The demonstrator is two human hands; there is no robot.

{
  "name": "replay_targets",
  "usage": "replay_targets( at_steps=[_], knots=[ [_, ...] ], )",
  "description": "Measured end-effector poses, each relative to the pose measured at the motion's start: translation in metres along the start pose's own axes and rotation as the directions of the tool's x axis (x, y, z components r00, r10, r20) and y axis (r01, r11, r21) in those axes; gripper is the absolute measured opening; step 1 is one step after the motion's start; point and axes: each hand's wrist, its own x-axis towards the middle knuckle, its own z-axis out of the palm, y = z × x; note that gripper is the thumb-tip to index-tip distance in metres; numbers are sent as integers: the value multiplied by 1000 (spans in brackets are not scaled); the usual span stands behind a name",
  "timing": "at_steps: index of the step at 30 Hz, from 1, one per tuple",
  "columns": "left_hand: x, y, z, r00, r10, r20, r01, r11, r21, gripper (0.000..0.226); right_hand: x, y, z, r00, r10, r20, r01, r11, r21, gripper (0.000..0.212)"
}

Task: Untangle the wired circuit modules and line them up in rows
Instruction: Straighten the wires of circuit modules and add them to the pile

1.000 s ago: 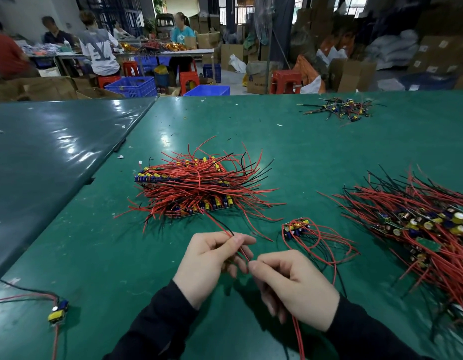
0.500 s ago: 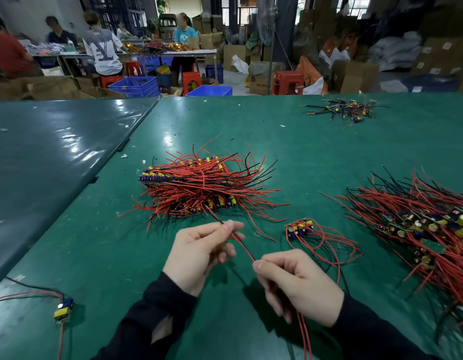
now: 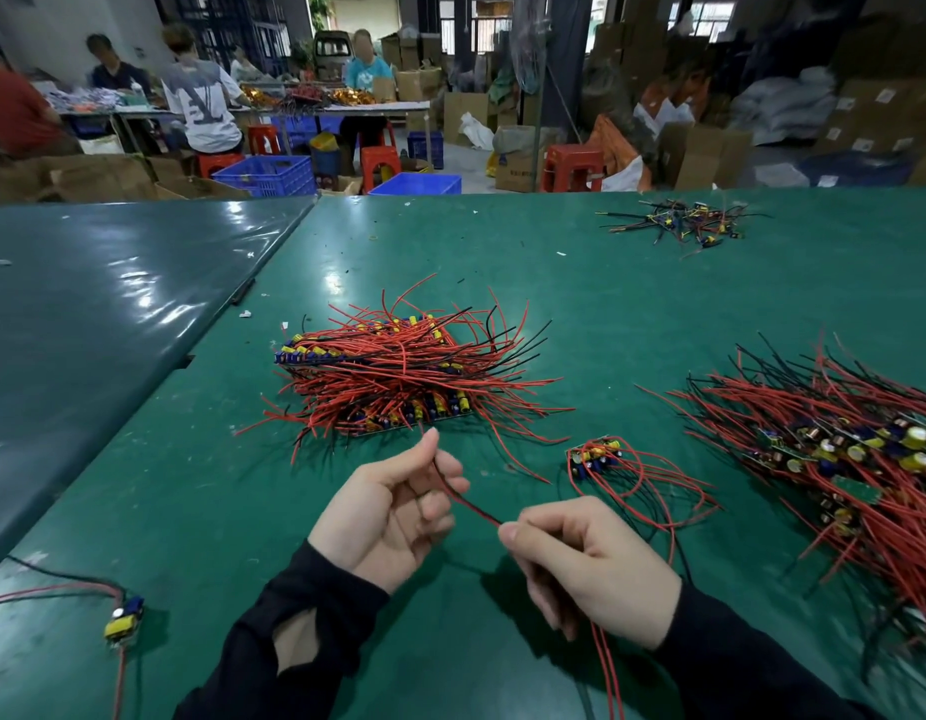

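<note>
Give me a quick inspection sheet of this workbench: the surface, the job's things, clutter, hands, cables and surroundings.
Surface: green table mat, with small scraps of debris.
Job's things: lined-up stack of modules at centre; tangled pile at right; small looped bunch between them.
Clutter: single module near left; small far pile.
Hands: left hand and right hand both pinch one red wire stretched between them.
Cables: red and black leads throughout; two red leads trail below the right hand.
Surroundings: people at far tables, blue crates, red stools, cardboard boxes.
</note>
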Motion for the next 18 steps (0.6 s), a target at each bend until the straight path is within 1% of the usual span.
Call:
replay_targets(
  at_steps=[3,7,10,15,18],
  knots=[
    [-2,1,-1,994,-48,97,51,998,-31,34,0,3,4,1000,-20,11,21,996,-92,42],
    [-1,-1,0,996,-40,76,48,994,-102,35,1,5,1,997,-46,-67,35,988,-151,40],
    [0,-2,-2,992,-38,124,57,988,-146,40,1,5,-2,995,-61,-84,45,982,-185,39],
    [-4,0,-3,983,-7,183,17,999,-51,45,0,7,3,992,-107,-73,82,955,-286,41],
    [-4,0,-3,984,10,176,4,997,-78,46,-1,6,2,989,-132,-69,106,949,-297,41]
  ],
)
